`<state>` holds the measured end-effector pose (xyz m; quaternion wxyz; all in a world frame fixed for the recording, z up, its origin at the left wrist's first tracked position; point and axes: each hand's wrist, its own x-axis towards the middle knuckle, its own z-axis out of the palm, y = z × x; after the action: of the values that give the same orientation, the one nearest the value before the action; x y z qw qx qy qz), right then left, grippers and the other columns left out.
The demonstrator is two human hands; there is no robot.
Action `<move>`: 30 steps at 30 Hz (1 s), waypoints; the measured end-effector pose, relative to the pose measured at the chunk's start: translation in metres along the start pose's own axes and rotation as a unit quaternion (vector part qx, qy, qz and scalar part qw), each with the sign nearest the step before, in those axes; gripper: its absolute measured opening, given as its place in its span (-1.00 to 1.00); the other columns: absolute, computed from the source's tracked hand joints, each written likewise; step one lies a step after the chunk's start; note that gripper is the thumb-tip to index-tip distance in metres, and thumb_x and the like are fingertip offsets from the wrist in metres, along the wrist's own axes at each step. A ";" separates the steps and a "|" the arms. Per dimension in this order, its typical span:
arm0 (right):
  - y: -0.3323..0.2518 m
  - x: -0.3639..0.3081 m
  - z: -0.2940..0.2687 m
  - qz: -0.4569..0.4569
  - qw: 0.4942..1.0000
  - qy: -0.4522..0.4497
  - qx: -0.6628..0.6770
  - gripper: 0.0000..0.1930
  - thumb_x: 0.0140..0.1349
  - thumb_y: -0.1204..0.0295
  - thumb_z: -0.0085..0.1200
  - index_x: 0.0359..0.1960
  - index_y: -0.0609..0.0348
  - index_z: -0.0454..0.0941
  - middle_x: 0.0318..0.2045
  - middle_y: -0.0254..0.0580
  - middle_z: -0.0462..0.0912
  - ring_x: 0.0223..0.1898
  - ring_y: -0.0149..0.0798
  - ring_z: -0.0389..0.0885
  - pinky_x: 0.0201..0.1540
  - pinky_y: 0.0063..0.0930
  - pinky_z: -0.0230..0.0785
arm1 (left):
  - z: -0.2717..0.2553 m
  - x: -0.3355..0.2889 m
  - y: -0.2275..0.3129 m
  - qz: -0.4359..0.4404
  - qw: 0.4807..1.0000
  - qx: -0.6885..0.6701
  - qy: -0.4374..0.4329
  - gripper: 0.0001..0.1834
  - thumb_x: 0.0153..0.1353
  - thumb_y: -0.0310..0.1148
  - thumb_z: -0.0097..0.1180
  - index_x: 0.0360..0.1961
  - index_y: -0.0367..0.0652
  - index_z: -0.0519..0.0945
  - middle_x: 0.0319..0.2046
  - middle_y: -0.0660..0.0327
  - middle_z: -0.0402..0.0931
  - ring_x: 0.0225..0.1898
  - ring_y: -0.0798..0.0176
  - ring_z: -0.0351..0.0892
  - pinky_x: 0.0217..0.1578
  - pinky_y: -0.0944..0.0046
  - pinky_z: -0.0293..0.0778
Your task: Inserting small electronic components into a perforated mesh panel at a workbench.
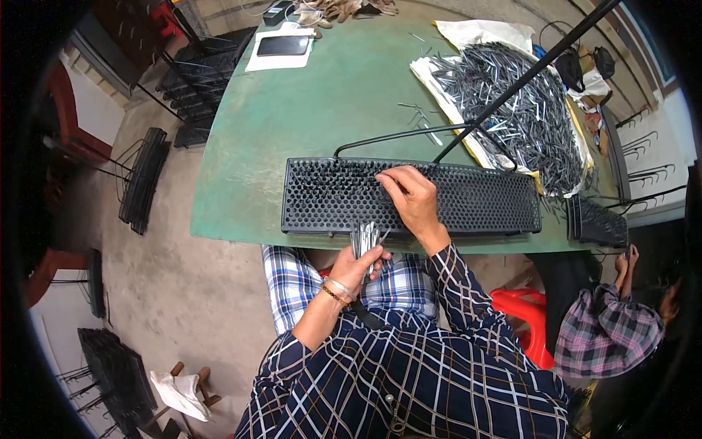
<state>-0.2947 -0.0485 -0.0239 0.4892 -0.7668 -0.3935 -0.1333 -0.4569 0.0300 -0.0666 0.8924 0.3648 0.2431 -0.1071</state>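
Note:
A long black rack (482, 201) full of small round holes lies on the green table in front of me, with a bent metal handle (395, 137) rising from its far edge. Dark thin pieces stand upright in many holes of its left part. My left hand (356, 265), at the near edge of the table, is closed around a bundle of thin metal rods (365, 238) pointing upward. Over the middle of the rack, my right hand (413, 196) has thumb and forefinger pinched together among the holes. What is between those fingertips is too small to make out.
An open white sack (431, 80) heaped with metal rods (504, 95) lies at the back right. A phone (282, 46) rests at the far left. Another person (614, 329) works at a smaller rack (598, 221) on the right. More racks (142, 179) stand on the floor.

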 end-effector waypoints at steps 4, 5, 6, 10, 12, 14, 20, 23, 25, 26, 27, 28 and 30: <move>0.002 0.001 -0.003 -0.016 1.000 0.002 -0.026 -0.92 0.05 0.53 0.19 -0.41 0.26 0.61 -0.47 -0.15 0.62 -0.45 -0.22 0.60 -0.43 -0.46 0.42 | 0.001 -0.002 0.001 0.005 1.000 -0.010 0.004 -0.86 0.24 -0.43 0.05 -0.24 -0.28 0.47 -0.39 0.13 0.55 -0.52 0.46 0.39 -0.63 0.49 0.30; 0.002 0.001 -0.003 -0.024 0.999 0.002 -0.031 -0.92 0.05 0.53 0.19 -0.41 0.26 0.61 -0.47 -0.15 0.61 -0.46 -0.23 0.59 -0.44 -0.47 0.42 | 0.000 -0.002 0.000 0.005 1.000 -0.011 0.004 -0.86 0.24 -0.43 0.05 -0.24 -0.28 0.47 -0.39 0.13 0.55 -0.52 0.46 0.39 -0.63 0.49 0.30; 0.001 0.001 -0.003 -0.025 0.999 0.002 -0.032 -0.92 0.05 0.53 0.19 -0.41 0.26 0.61 -0.47 -0.15 0.61 -0.46 -0.23 0.59 -0.44 -0.47 0.42 | 0.001 -0.002 0.000 0.010 1.000 -0.017 0.007 -0.86 0.24 -0.44 0.05 -0.23 -0.28 0.47 -0.39 0.13 0.55 -0.52 0.46 0.39 -0.63 0.49 0.30; -0.001 0.001 -0.004 0.007 1.000 -0.003 -0.019 -0.92 0.04 0.53 0.20 -0.42 0.27 0.61 -0.47 -0.15 0.61 -0.47 -0.22 0.59 -0.45 -0.46 0.41 | 0.000 -0.001 0.001 0.011 1.000 -0.009 0.005 -0.87 0.24 -0.45 0.03 -0.24 -0.29 0.47 -0.39 0.13 0.55 -0.53 0.46 0.39 -0.62 0.48 0.30; -0.003 0.001 -0.004 0.031 0.999 0.001 -0.008 -0.92 0.04 0.53 0.19 -0.42 0.27 0.61 -0.48 -0.15 0.61 -0.47 -0.22 0.59 -0.45 -0.46 0.41 | -0.001 -0.001 0.001 0.009 1.000 -0.008 0.001 -0.88 0.24 -0.45 0.03 -0.25 -0.29 0.48 -0.39 0.13 0.55 -0.54 0.46 0.39 -0.62 0.48 0.31; -0.003 0.001 -0.003 0.025 0.999 0.012 -0.018 -0.92 0.05 0.53 0.19 -0.42 0.27 0.60 -0.48 -0.14 0.61 -0.47 -0.21 0.59 -0.45 -0.45 0.42 | -0.001 -0.001 0.002 0.006 1.000 -0.006 -0.003 -0.88 0.24 -0.45 0.02 -0.27 -0.29 0.49 -0.39 0.13 0.56 -0.55 0.46 0.38 -0.62 0.47 0.31; 0.002 0.000 0.001 -0.059 0.997 -0.002 -0.040 -0.93 0.06 0.54 0.19 -0.41 0.26 0.60 -0.47 -0.15 0.61 -0.46 -0.20 0.58 -0.43 -0.45 0.42 | -0.001 -0.001 0.002 0.010 1.000 0.001 -0.003 -0.87 0.24 -0.43 0.03 -0.28 -0.29 0.49 -0.39 0.13 0.57 -0.57 0.48 0.38 -0.61 0.48 0.31; 0.002 0.000 -0.001 -0.032 0.999 -0.003 -0.039 -0.93 0.06 0.54 0.19 -0.41 0.26 0.60 -0.47 -0.15 0.61 -0.46 -0.20 0.59 -0.43 -0.45 0.42 | 0.001 -0.002 0.003 0.011 1.000 -0.006 -0.006 -0.87 0.24 -0.44 0.03 -0.26 -0.29 0.49 -0.38 0.13 0.57 -0.56 0.48 0.39 -0.61 0.48 0.32; 0.001 -0.002 -0.002 -0.027 0.999 -0.009 -0.043 -0.92 0.06 0.54 0.19 -0.40 0.27 0.60 -0.47 -0.14 0.61 -0.45 -0.21 0.59 -0.42 -0.46 0.42 | 0.006 -0.004 0.003 0.040 0.999 0.020 0.016 -0.78 0.27 -0.37 0.01 -0.29 -0.37 0.53 -0.61 0.30 0.38 -0.64 0.46 0.28 -0.67 0.48 0.16; 0.000 -0.002 -0.001 -0.015 0.999 -0.001 -0.032 -0.92 0.06 0.54 0.19 -0.40 0.27 0.60 -0.47 -0.14 0.61 -0.46 -0.21 0.58 -0.43 -0.47 0.42 | 0.007 -0.005 0.004 0.040 0.999 0.020 0.016 -0.78 0.27 -0.37 0.01 -0.29 -0.37 0.53 -0.61 0.30 0.38 -0.64 0.46 0.28 -0.67 0.48 0.16; 0.000 -0.002 0.000 -0.004 1.000 0.009 -0.021 -0.92 0.06 0.54 0.19 -0.40 0.27 0.60 -0.47 -0.14 0.61 -0.46 -0.22 0.58 -0.43 -0.47 0.42 | 0.007 -0.006 0.005 0.038 0.999 0.018 0.016 -0.78 0.27 -0.37 0.01 -0.29 -0.37 0.53 -0.61 0.30 0.38 -0.64 0.46 0.29 -0.67 0.48 0.16; 0.000 -0.002 0.000 -0.004 1.000 0.008 -0.022 -0.92 0.06 0.54 0.19 -0.40 0.27 0.60 -0.47 -0.14 0.61 -0.46 -0.22 0.58 -0.43 -0.47 0.42 | 0.008 -0.006 0.006 0.036 0.999 0.016 0.017 -0.79 0.26 -0.38 0.01 -0.29 -0.37 0.52 -0.61 0.30 0.38 -0.64 0.46 0.29 -0.67 0.48 0.17; 0.000 -0.002 0.001 -0.004 1.000 0.016 -0.014 -0.92 0.06 0.55 0.19 -0.40 0.28 0.60 -0.47 -0.14 0.60 -0.46 -0.23 0.58 -0.43 -0.48 0.41 | 0.008 -0.005 0.005 0.038 0.999 0.011 0.018 -0.79 0.26 -0.38 0.01 -0.30 -0.36 0.52 -0.61 0.30 0.39 -0.64 0.46 0.29 -0.66 0.48 0.18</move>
<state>-0.2962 -0.0486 -0.0259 0.4845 -0.7698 -0.3864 -0.1530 -0.4564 0.0279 -0.0558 0.8871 0.3858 0.2439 -0.0693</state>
